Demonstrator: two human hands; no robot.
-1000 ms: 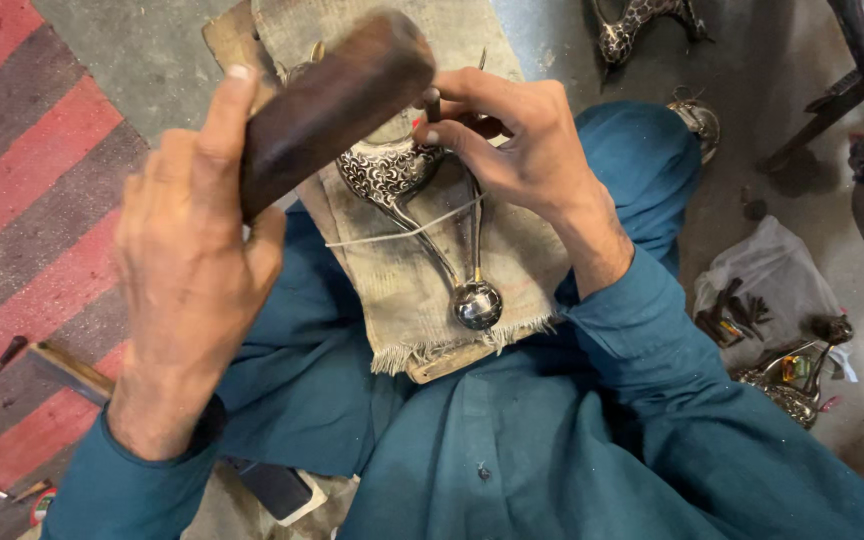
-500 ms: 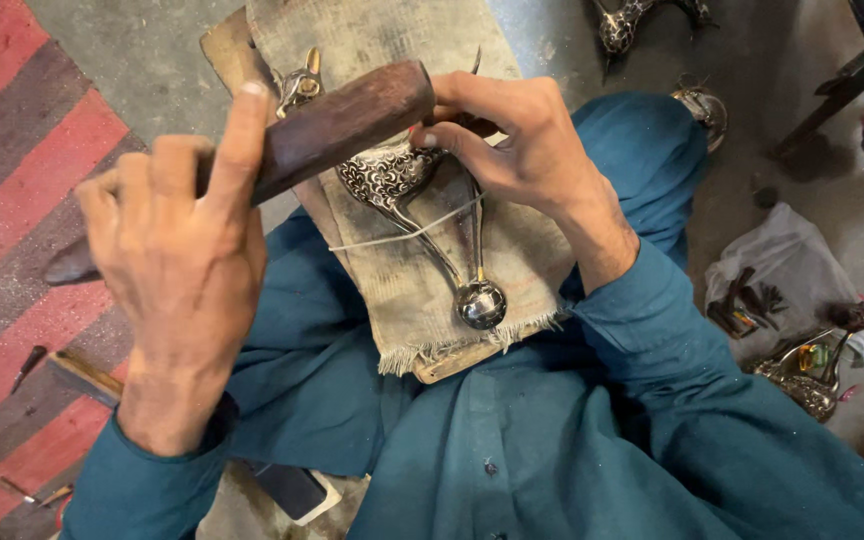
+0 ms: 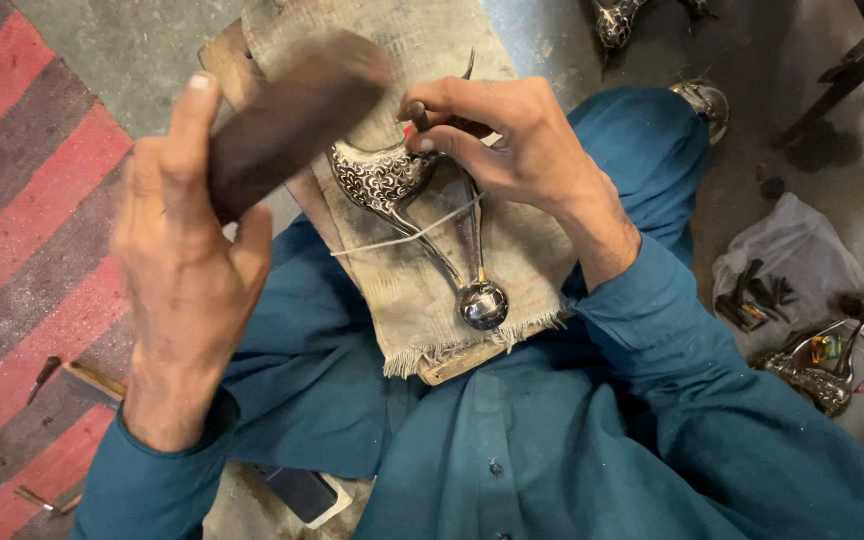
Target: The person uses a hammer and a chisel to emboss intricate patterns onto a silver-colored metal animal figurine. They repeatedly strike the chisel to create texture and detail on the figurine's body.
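Head view, looking down onto the lap of a person in a teal long-sleeved shirt (image 3: 592, 450).

Left hand (image 3: 187, 260): closed around the dark brown wooden mallet-like block (image 3: 292, 115), thumb laid up along its side. The block is raised above the work, not touching it, and is blurred.

Right hand (image 3: 497, 140): fingers pinched shut on a thin dark metal punch (image 3: 419, 118) (only a short stub shows between thumb and fingers, so its tip cannot be made out). The punch stands at the upper edge of the silver engraved metal piece (image 3: 387, 180).

The silver piece has a broad scroll-patterned head, a curved stem and a polished ball end (image 3: 482, 303). It lies on a beige burlap cloth (image 3: 422, 300) draped over a wooden board (image 3: 452, 365) across the lap. A pale string (image 3: 407, 235) runs over the stem and cloth.

Surroundings: grey concrete floor (image 3: 122, 40); red and grey striped mat (image 3: 22, 200) to the left, with a small wood-handled tool (image 3: 92, 382) lying on it. To the right, a crumpled whitish plastic bag (image 3: 797, 245) holding small dark metal tools, and just beside it another ornate silver object (image 3: 817, 375). More engraved metal pieces (image 3: 617, 20) near the top edge.
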